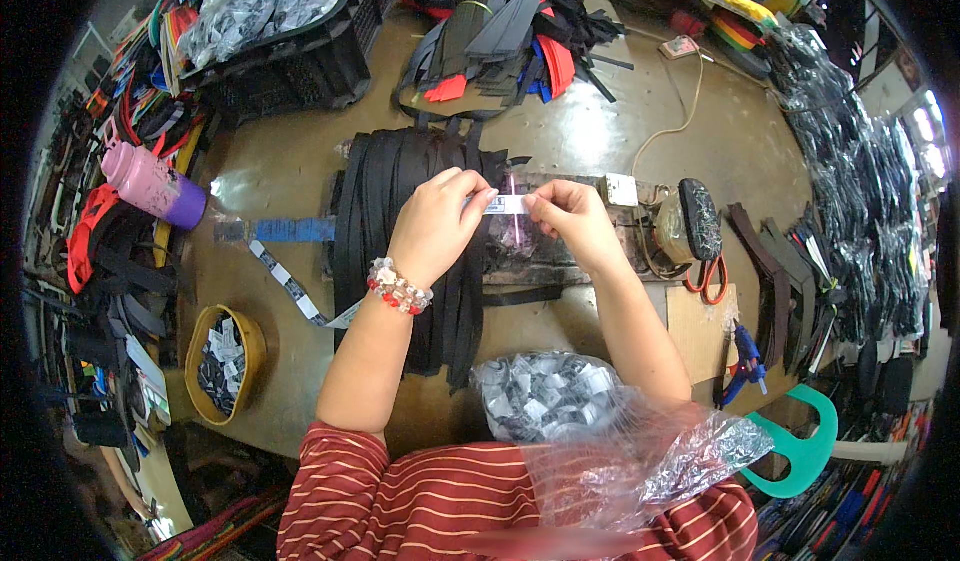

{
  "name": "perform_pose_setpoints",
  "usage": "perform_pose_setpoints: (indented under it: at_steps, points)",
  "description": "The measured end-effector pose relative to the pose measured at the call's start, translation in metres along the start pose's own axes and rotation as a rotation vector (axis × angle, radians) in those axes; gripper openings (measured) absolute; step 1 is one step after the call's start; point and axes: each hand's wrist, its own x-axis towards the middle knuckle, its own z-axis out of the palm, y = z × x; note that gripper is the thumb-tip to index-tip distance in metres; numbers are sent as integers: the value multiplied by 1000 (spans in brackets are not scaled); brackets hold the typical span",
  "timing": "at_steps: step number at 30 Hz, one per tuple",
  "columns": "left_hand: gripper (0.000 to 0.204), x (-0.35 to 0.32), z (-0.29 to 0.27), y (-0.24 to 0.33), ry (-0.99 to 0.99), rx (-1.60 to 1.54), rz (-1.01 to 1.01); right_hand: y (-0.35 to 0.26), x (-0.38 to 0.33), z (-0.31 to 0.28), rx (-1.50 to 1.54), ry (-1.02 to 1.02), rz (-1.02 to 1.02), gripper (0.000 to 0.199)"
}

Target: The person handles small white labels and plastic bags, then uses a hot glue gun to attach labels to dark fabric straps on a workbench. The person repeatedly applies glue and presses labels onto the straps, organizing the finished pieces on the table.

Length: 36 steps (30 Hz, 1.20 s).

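Observation:
My left hand (438, 219) and my right hand (580, 219) each pinch an end of a short white label strip (512, 205) with dark print. The strip is stretched level between my fingertips. It crosses a thin upright pinkish line (516, 233) over a dark, worn block (550, 246) on the table. A bundle of black straps (375, 251) lies beneath my left wrist. More of a black-and-white label strip (285, 279) rests on the table, partly hidden by my left forearm. A clear bag of cut labels (545, 396) sits near my body, between my forearms.
Left are a yellow tub (250, 366) of labels, a pink-purple bottle (155, 186) and a black crate (290, 76). Strap pieces (495, 46) are heaped at the back. Red-handled scissors (708, 283), a corded device (680, 223) and blue-handled cutters (745, 366) lie right.

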Motion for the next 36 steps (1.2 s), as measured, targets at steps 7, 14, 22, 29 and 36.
perform_pose_setpoints:
  at_steps: [7, 14, 22, 29, 36]
  points:
    - [17, 5, -10, 6, -47, -52, -50, -6, -4, -2, 325, 15, 103, 9]
    - [13, 1, -2, 25, -67, -304, -1, -34, -24, -1, -4, -190, -20, 13]
    - [19, 4, -17, 2, -60, -105, -87, -27, -14, -28, -203, -31, -16, 20]
    - [19, 3, -9, 0, -7, 0, -71, -12, -9, -25, -330, 52, -89, 27]
    - [18, 6, -17, -1, -38, -120, -89, -12, -5, -24, -496, 128, -64, 27]
